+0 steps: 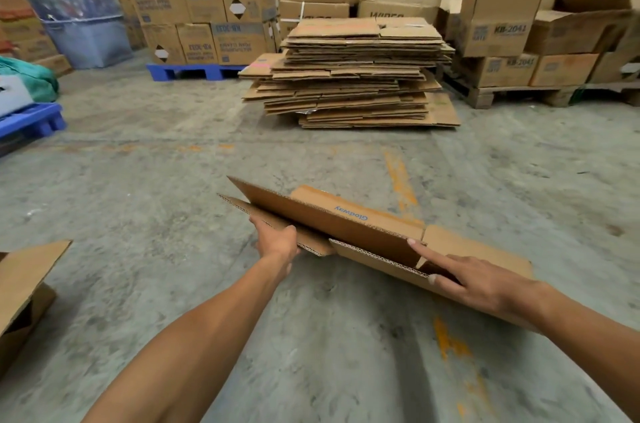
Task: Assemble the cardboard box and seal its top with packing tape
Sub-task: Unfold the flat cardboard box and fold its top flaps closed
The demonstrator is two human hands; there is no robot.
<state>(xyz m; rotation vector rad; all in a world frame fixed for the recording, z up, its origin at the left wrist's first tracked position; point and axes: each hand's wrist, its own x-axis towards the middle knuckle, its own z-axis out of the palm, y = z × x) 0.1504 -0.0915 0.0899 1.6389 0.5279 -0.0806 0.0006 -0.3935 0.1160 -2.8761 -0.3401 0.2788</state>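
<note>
Opening stage: cardboard box is gripped at 9 o'clock by left hand, pried by straight-fingered right hand; squaring is required next.

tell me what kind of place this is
Most likely a warehouse or packing area: stacked printed cartons on a blue pallet, a pile of flattened cardboard on the bare concrete floor, and a flat cardboard box gripped by the left hand, the right hand touching it.

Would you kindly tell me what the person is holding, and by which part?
A half-folded cardboard box: the left hand grips a flap at its left end; the right hand lays straight fingers on its right end.
</note>
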